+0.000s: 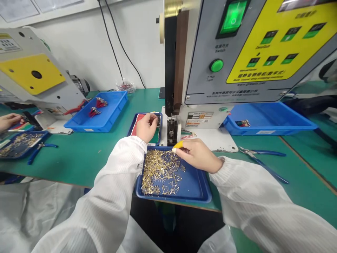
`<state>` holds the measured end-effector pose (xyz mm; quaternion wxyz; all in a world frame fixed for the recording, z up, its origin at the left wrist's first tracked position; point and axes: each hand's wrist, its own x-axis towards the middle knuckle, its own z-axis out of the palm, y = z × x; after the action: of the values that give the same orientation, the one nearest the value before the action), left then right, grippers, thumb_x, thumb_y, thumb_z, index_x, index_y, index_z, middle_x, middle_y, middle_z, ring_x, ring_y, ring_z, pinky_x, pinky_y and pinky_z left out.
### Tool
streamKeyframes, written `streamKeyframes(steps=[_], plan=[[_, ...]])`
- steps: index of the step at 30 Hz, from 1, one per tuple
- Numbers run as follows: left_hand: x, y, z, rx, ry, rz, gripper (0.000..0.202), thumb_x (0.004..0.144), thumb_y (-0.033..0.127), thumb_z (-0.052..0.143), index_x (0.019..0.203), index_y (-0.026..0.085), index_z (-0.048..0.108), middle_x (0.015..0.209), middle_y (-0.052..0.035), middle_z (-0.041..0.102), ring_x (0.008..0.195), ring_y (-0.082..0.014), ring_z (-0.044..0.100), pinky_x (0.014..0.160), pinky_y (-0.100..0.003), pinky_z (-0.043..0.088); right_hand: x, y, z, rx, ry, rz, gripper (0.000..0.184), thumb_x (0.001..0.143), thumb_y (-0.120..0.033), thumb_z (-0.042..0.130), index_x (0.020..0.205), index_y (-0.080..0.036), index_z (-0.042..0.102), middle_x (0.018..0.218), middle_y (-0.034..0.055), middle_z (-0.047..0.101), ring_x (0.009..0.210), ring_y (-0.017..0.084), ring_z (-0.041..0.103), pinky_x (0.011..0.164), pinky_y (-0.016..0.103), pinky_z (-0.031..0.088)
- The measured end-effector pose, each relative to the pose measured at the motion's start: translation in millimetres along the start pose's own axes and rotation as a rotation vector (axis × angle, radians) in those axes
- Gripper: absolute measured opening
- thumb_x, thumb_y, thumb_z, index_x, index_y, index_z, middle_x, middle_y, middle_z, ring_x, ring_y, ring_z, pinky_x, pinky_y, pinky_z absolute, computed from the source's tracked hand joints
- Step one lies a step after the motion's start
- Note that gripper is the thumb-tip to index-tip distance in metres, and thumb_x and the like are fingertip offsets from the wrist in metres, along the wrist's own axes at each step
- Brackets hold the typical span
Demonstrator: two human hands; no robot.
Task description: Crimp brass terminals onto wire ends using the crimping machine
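My left hand [146,127] is above a small blue tray of wires [129,133], its fingers curled together. Red wires [139,118] lie in that tray beside it. Whether those fingers hold a wire cannot be made out. My right hand [198,153], with a yellow cover [179,144] on one finger, pinches at the back edge of a blue tray [196,184]. Whatever is between its fingertips is too small to name. Loose brass-coloured pin-like metal pieces [160,168] fill the left part of this tray. The press head [171,130] of a crimping machine stands just behind, between my hands.
The crimping machine [210,84] rises at centre right. Blue-handled pliers [259,156] lie to the right, near a blue bin [268,117]. Another blue bin [110,110] with red wire bundles stands left. A co-worker's hand [10,120] is at a second machine, far left.
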<state>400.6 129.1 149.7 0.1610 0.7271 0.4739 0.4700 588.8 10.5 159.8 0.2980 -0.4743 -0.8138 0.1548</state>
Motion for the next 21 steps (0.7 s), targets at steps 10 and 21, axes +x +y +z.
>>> streamKeyframes(steps=[10,21], plan=[[-1.6,-1.5,0.3,0.002,-0.014,0.000,0.005,0.079,0.020,0.056,0.078,0.019,0.061,0.070,0.0010,0.064,0.062,-0.0118,0.057,0.062,-0.023,0.044,1.5,2.2,1.9,-0.039,0.014,-0.002,0.037,0.089,-0.031,0.051,0.054,-0.020,0.044,0.053,-0.0040,0.044,0.052,0.012,0.039,0.057,0.028,0.030],[-1.8,-6.3,-7.2,-0.027,0.051,0.017,0.006,0.081,0.022,0.056,0.083,0.019,0.061,0.072,0.0004,0.064,0.065,-0.0114,0.057,0.063,-0.023,0.047,3.7,3.5,2.0,-0.058,0.031,0.010,0.035,0.089,-0.033,0.050,0.057,-0.020,0.053,0.054,-0.0020,0.050,0.054,0.013,0.043,0.058,0.029,0.032]])
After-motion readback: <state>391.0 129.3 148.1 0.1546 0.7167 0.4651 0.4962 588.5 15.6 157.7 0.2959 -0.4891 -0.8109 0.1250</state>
